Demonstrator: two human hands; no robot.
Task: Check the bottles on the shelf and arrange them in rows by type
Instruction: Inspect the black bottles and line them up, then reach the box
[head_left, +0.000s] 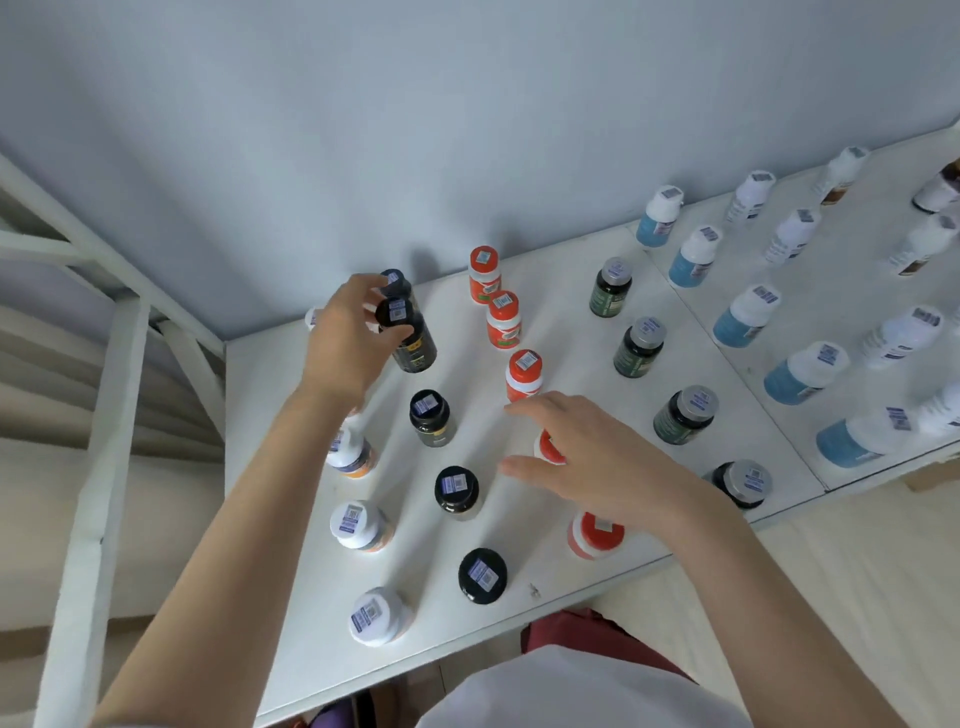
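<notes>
White shelf board (291, 597) carries the bottles in rows running away from the person. Nearest the front edge stand a white-capped bottle with an orange base (375, 616), a black-capped dark bottle (482, 576) and a red-capped bottle (596, 534), each heading its own row.

Further in, the right hand (597, 462) hovers low over the red row with fingers spread and loose, holding nothing; a second red cap (549, 447) shows just under its fingers, and I cannot tell whether they touch it.

Beyond that, the left hand (353, 343) pinches a black-capped dark bottle with a yellow-marked label (410, 338) by its cap and upper body. This bottle is tilted, near the far end of the black row, with another black cap (393, 278) just behind it by the wall.

To the right run a row of grey-capped green bottles (639, 345) and, on the adjoining board, blue-based white-capped bottles (743, 317).

Judging by this, the step in hand is checking or seating the held black bottle in its row. The next move likely calls for standing it upright, in line with its neighbours, without knocking the one behind it.
</notes>
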